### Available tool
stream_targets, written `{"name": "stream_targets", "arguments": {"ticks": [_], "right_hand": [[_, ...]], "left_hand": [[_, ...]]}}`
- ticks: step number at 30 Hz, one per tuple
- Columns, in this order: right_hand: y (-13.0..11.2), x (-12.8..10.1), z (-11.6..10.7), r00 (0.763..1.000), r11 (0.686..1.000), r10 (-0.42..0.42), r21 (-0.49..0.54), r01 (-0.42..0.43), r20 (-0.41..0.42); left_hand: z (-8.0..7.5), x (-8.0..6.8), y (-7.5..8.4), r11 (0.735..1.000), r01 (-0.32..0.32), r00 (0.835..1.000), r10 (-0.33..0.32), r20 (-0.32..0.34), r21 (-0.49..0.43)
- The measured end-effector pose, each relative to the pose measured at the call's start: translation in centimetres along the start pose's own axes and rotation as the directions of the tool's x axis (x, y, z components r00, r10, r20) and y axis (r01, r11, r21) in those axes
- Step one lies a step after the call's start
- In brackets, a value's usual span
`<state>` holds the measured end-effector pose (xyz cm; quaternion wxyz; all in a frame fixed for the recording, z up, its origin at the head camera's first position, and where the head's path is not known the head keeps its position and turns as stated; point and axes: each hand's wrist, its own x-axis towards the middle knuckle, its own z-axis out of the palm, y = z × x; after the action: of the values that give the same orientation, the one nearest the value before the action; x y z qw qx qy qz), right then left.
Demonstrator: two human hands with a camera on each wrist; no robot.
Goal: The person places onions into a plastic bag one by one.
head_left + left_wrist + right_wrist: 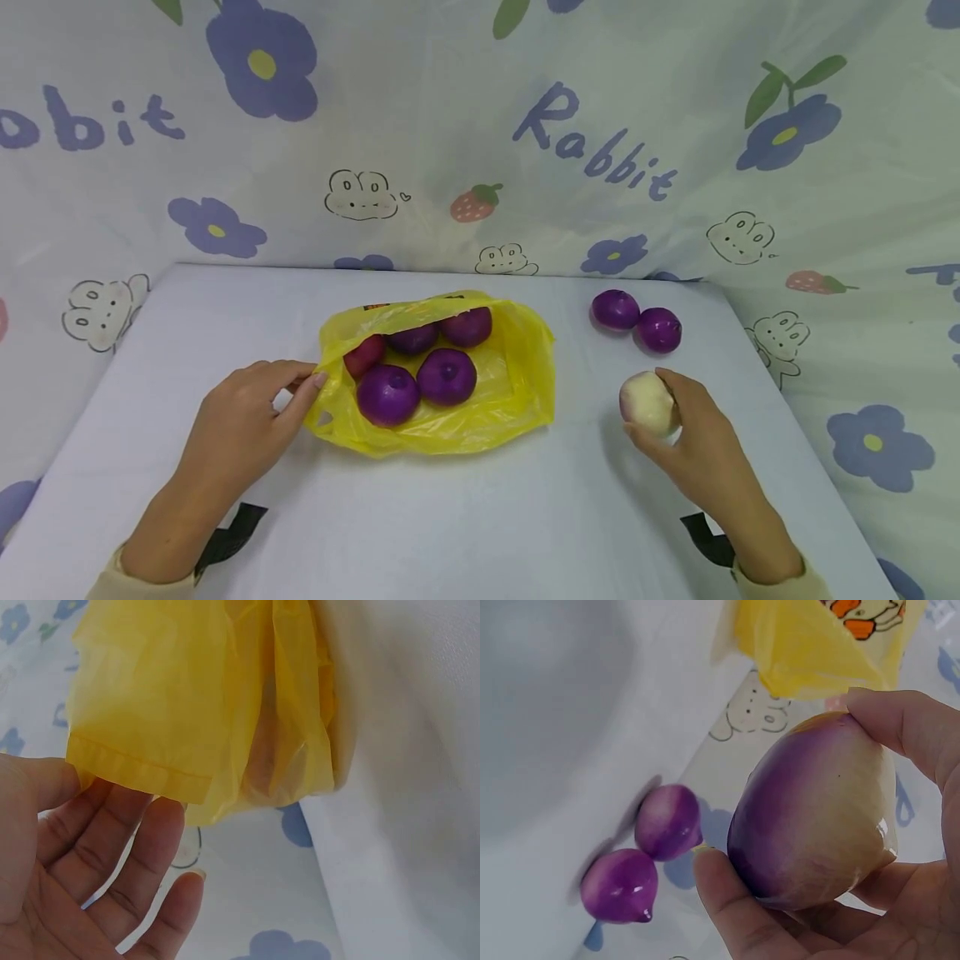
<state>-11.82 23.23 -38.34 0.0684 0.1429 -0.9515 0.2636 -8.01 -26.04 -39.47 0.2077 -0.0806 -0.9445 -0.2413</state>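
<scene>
A yellow plastic bag (480, 432) lies on its side with its mouth towards me. Several glossy purple onions (388, 395) are inside, along with a smaller reddish round one (365, 356) partly covered by the bag's edge. At the bag's left edge, my left hand (238, 421) pinches the plastic between thumb and fingers; its other fingers spread loosely in the left wrist view. My right hand (705, 437) holds a purple-and-cream onion (814, 814) above the table, right of the bag, thumb and fingers around its sides. Beyond it, two small purple onions (615, 310) touch each other.
A white cloth covers the table (465, 525). Behind and at the sides hangs a pale curtain (435, 108) printed with flowers, rabbits and strawberries. A black strap (232, 533) shows by the left wrist, and another black strap (707, 540) by the right.
</scene>
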Motion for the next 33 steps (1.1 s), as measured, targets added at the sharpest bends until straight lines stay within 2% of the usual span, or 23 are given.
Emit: {"name": "stream_targets", "arguments": {"ticks": [8,18,27,33], "right_hand": [[-1.1,0.3,0.9,0.998,0.999,-0.053,0.002,0.053,0.033],[-3.3,0.3,0.7,0.998,0.999,-0.029,0.018,0.028,0.061],[-4.7,0.5,0.5,0.987,0.988,-0.151,-0.007,0.152,0.05],[-6.3,1.1,0.4,0.972,0.973,-0.229,0.02,0.228,0.052]], "left_hand": [[-0.1,0.0,0.0,1.0,0.002,1.0,-0.002,0.009,0.004],[-0.1,0.1,0.1,1.0,-0.01,1.0,0.01,-0.002,0.003],[-0.1,0.2,0.2,1.0,0.001,1.0,-0.001,0.003,0.005],[-0.3,0.2,0.2,1.0,0.008,1.0,-0.008,0.016,0.004]]}}
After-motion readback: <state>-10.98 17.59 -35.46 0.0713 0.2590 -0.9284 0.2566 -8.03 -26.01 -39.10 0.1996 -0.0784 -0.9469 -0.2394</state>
